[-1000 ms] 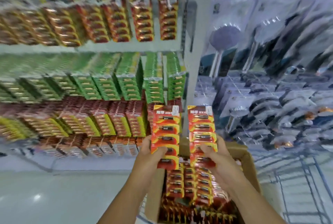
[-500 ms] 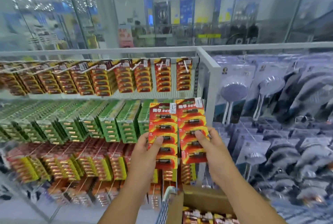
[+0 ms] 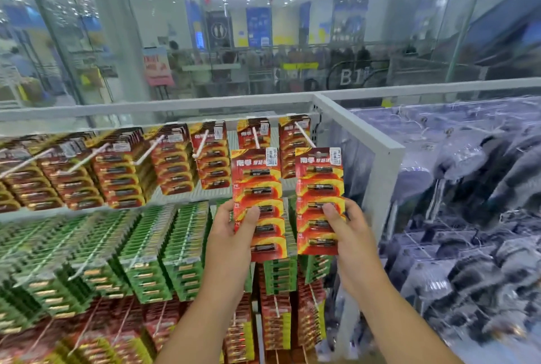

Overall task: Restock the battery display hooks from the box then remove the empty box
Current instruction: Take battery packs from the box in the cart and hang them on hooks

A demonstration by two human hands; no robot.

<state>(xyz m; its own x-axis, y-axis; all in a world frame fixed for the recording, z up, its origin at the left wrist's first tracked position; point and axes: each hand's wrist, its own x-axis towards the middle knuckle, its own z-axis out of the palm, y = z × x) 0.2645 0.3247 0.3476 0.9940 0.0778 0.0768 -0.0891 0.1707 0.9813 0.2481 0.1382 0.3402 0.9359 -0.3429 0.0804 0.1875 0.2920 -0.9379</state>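
Battery packs, two red-and-orange blister cards, are held up side by side in front of the top row of the display, upright, faces toward the camera. Left battery card [image 3: 257, 202] sits in the left hand [image 3: 231, 231]: thumb curled over the front near the card's middle, fingers hidden behind it. Right battery card [image 3: 319, 199] is gripped the same way by the right hand [image 3: 348, 231], thumb pressed on the front, fingers behind. Small gap between the two cards, not touching. Each card shows a column of single cells and a white price sticker at the top right corner.

Just behind and above the cards, two white display hooks [image 3: 304, 133] stick out toward the camera from the top row, carrying matching red packs [image 3: 210, 155]. Left card's top overlaps the packs on the hook behind it; right card's top is just below the tip of the far-right hook. Whether either card's hole is on a hook: cannot tell.

More hooks with red packs run off to the left, blurred. Next row down is green packs [image 3: 140, 255], below that red-and-yellow packs [image 3: 278, 319]. A white shelf frame [image 3: 360, 126] borders the section on the right; beyond it, clear-bagged grey items [image 3: 468, 217], too blurred to identify. Far behind is a glass wall [image 3: 263, 26] with shop lights.
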